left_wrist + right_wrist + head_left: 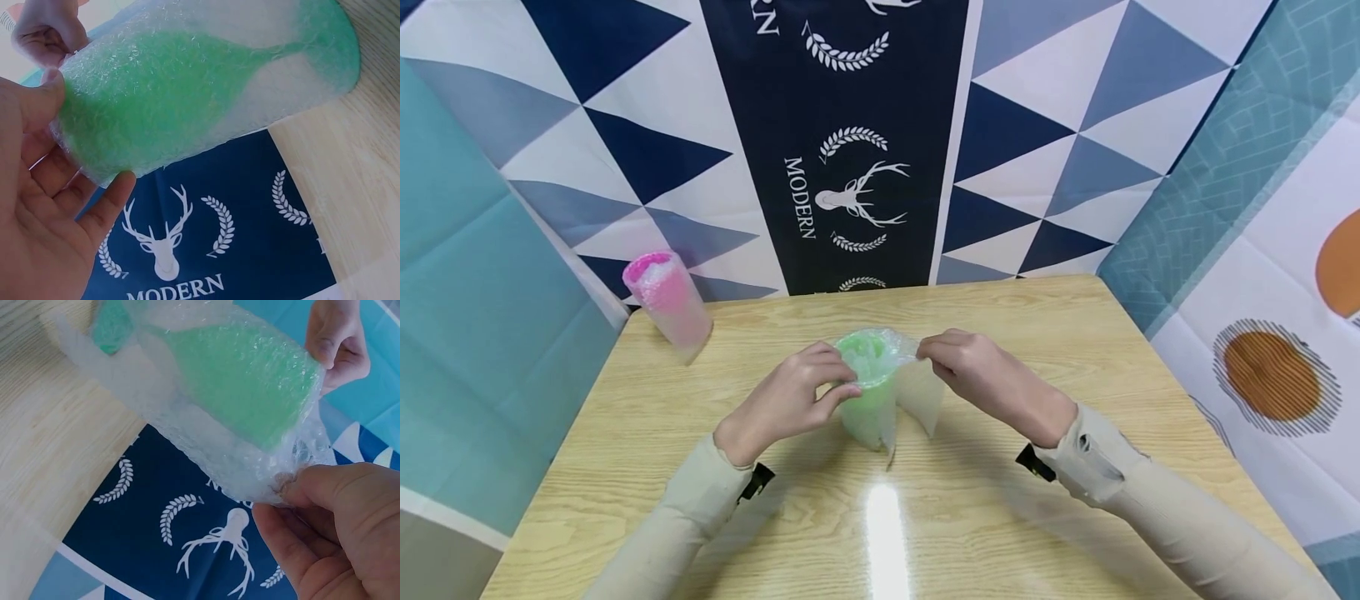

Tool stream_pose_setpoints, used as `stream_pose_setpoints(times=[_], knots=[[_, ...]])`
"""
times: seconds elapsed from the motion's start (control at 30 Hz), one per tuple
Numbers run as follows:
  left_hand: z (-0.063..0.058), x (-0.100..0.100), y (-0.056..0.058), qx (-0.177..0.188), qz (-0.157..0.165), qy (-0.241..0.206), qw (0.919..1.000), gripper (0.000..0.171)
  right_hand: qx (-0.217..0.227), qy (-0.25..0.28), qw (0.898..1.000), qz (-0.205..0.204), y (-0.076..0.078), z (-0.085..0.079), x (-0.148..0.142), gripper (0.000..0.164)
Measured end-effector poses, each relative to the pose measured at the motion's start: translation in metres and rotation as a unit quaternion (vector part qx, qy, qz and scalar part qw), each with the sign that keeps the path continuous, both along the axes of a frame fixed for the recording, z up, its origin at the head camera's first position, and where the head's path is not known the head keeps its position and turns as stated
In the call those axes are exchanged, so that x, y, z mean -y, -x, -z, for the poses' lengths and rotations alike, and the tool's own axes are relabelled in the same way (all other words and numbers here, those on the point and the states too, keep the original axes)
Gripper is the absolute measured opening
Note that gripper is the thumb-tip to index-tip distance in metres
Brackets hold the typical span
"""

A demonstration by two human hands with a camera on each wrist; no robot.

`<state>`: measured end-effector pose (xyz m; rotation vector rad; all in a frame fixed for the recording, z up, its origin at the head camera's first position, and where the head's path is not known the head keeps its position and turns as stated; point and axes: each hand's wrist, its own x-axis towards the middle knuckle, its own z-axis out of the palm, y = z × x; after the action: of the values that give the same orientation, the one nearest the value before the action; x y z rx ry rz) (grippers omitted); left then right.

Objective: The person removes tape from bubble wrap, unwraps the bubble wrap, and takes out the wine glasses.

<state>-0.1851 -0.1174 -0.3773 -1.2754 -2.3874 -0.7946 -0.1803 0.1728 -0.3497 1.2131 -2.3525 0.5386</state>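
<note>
A green stemmed goblet [156, 94] stands upright on the table, its bowl, stem and foot showing through clear bubble wrap [206, 456]. The wrap goes round it, and a loose flap [919, 396] hangs off to the right. At the top rim, my left hand [793, 387] holds the wrap from the left side, thumb and fingers curled at the edge. My right hand [981, 367] pinches the upper corner of the flap between thumb and fingers, a little away from the goblet. Some right fingertips are hidden behind the wrap in the right wrist view.
A pink cup-like thing [670, 304], also in whitish wrap, stands at the table's back left corner. The wooden table [760, 517] meets a patterned cloth backdrop [865, 167] at its far edge, with cloth walls on both sides.
</note>
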Motion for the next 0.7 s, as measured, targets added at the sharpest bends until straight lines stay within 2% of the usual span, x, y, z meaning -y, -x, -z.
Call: stream_pose_setpoints(times=[0.33, 0.57, 0.7], knots=[[0.002, 0.004, 0.0, -0.014, 0.019, -0.003, 0.9997, 0.009, 0.03, 0.002, 1.0, 0.001, -0.003, -0.001, -0.008, 0.025], [-0.002, 0.003, -0.001, -0.012, -0.004, 0.016, 0.9998, 0.009, 0.032, -0.026, 0.999, 0.009, -0.004, -0.009, 0.0, 0.026], [-0.004, 0.003, -0.001, -0.007, -0.007, 0.025, 0.9996, 0.011, 0.026, -0.036, 0.999, 0.006, -0.005, -0.012, 0.005, 0.037]])
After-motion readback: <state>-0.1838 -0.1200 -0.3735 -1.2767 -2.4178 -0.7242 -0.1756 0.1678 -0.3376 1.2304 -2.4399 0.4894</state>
